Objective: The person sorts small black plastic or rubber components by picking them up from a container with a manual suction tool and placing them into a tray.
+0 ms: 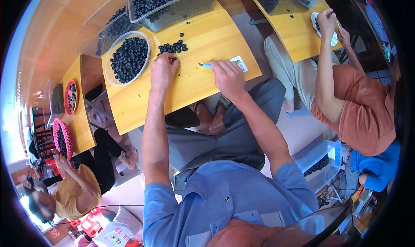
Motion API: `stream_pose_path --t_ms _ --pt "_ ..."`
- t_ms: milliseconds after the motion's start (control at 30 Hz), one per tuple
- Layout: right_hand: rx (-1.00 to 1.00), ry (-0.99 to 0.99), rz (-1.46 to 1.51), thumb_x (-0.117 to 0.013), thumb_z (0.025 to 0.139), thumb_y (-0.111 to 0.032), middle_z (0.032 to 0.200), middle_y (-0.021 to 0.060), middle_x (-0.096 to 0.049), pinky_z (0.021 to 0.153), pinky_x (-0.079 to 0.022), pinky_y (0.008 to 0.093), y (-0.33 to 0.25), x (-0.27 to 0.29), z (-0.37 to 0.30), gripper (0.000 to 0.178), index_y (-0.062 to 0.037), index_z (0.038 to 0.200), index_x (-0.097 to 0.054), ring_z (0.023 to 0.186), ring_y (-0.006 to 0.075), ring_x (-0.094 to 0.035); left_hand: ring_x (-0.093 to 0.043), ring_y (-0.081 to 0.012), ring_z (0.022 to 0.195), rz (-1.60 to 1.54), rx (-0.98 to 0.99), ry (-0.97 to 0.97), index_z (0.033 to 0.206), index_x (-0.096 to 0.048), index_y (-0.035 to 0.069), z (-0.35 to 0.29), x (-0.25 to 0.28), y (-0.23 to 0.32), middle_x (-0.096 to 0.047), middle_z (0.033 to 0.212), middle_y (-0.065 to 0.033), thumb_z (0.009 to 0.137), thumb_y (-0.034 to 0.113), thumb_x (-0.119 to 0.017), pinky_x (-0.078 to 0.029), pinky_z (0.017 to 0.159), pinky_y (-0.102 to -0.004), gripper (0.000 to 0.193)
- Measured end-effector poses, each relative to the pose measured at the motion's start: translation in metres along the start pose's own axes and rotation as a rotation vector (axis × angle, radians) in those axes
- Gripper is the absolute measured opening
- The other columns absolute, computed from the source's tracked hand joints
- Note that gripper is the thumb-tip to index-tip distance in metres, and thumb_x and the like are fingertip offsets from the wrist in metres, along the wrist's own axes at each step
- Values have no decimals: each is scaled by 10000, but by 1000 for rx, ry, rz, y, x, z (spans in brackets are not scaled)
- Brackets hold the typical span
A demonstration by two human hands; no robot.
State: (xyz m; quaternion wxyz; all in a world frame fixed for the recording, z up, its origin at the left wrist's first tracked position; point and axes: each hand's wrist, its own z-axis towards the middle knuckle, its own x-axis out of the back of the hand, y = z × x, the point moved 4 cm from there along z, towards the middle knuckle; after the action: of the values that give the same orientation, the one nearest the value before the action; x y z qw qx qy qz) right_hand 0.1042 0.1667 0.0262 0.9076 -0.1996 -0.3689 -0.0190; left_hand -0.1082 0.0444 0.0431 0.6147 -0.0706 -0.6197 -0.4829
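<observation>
My left hand point(163, 72) is over the yellow table, thumb and fingers pinched on a small dark round piece point(173, 59) that is mostly covered. Closed around a slim light-blue tool point(207, 65) with a dark narrow tip, my right hand point(228, 76) stays a short way to the right, the tip pointing left. Just beyond my left hand lies a loose cluster of black round bead-like pieces point(175, 46). A round clear tub point(147, 56) full of the same pieces stands left of that hand. Small crumbs dot the wood between my hands.
A large clear bin point(181, 17) heaped with black pieces stands at the table's far edge. A white printed card point(239, 64) lies beyond my right hand. People work at neighbouring tables on both sides, one with a pink basket point(64, 139). A lidless clear bin point(317, 165) sits lower right.
</observation>
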Motion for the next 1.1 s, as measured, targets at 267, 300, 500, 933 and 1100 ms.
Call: stream_pose_path --t_ms 267,300,500,933,1100 --pt "-5 -5 13 -665 848 -32 987 101 -732 803 -541 411 -2 0 1 280 -22 1121 -726 897 277 -697 -739 -159 905 -975 395 115 1166 -701 -44 -41 -5 -15 -767 1063 -105 952 -10 -701 -586 820 -282 216" --pt "6 -5 19 -665 846 -32 991 102 -733 803 -541 412 -3 1 4 280 -21 1120 -726 897 278 -698 -744 -174 919 -1195 420 136 1183 -694 -46 -46 -8 -14 -764 1081 -115 958 -37 -684 -592 849 -288 226" --pt "16 7 28 -690 861 -27 925 106 -714 757 -542 419 -3 4 6 238 -30 1097 -722 853 300 -698 -745 -174 943 -1297 451 117 1179 -711 -38 -56 -25 7 -762 1067 -100 951 -45 -735 -587 882 -288 229" --pt "42 -22 14 -659 856 -30 968 99 -719 774 -541 404 -2 1 3 282 -24 1132 -717 873 274 -696 -645 -61 808 -1146 291 120 1102 -737 10 -67 -47 15 -697 969 -4 921 -53 -781 -517 790 -194 196" --pt "58 -2 27 -666 861 -44 953 91 -717 752 -532 409 -4 1 5 254 -28 1109 -717 846 275 -693 -666 -64 884 -1034 151 132 1097 -732 -4 -67 -44 9 -670 1060 -3 915 -80 -771 -535 822 -207 202"
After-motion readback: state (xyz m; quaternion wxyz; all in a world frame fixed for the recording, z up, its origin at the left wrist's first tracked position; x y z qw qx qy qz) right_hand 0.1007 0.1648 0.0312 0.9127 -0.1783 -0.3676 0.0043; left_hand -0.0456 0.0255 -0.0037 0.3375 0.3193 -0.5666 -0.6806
